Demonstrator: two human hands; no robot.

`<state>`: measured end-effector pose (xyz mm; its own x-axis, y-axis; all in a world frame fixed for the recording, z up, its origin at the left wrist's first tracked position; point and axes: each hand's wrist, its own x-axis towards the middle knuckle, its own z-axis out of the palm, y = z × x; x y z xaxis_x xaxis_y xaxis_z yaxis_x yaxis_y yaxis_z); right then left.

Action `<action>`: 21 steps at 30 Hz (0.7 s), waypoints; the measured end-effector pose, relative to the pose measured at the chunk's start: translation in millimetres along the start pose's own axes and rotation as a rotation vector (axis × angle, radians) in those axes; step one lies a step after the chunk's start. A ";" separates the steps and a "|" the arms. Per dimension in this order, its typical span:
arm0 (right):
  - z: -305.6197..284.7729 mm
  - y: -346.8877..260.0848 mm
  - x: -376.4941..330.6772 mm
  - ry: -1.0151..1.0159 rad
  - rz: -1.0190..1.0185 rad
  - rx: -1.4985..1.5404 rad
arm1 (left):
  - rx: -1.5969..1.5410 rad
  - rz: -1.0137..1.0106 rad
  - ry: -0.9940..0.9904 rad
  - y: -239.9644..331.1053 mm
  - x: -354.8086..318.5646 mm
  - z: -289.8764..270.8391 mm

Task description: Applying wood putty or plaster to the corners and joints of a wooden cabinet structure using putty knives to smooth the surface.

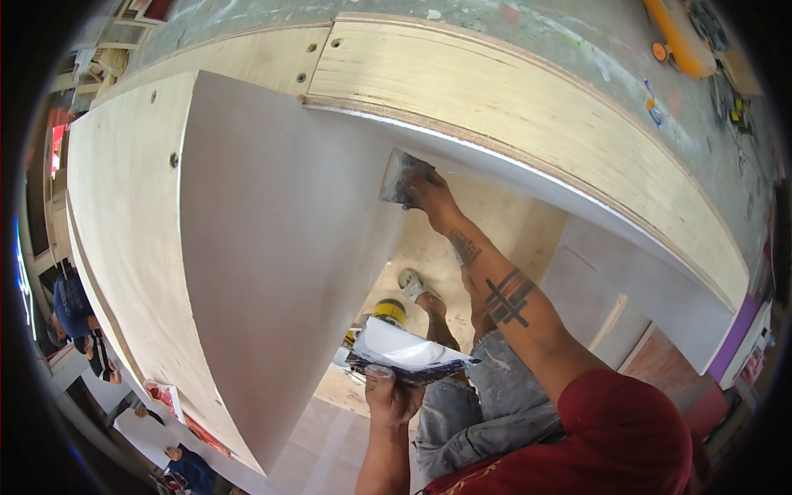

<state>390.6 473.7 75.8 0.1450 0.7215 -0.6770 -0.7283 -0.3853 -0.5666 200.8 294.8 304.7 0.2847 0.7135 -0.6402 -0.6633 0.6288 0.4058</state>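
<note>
Toward 12 o'clock, the right hand (426, 188) pinches a grey scraper (398, 179) at the white panel (247, 214), which spreads toward 9 o'clock. At 6 o'clock, the left hand (392, 399) clasps a broad dark-edged blade (425, 374) loaded with white paste (404, 345). Just past it sits a yellow container (389, 311). A pale plywood strip (511, 78) curves from 12 to 3 o'clock; beyond, toward 2 o'clock, lies an orange object (681, 37).
</note>
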 end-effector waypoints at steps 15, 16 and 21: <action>38.4 -50.7 6.1 -0.051 0.340 0.075 | -0.054 0.004 -0.010 -4.6 -11.3 -21.5; 39.0 -54.5 4.6 -0.065 0.342 0.087 | -0.060 0.009 -0.012 -6.1 -11.1 -21.7; 53.2 -73.6 -14.5 -0.031 0.355 0.142 | -0.090 -0.020 -0.037 -6.1 -13.5 -28.2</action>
<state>406.4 522.2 152.3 -0.1512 0.5755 -0.8037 -0.8154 -0.5322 -0.2277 181.4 272.6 292.4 0.3227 0.7128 -0.6227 -0.7162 0.6140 0.3318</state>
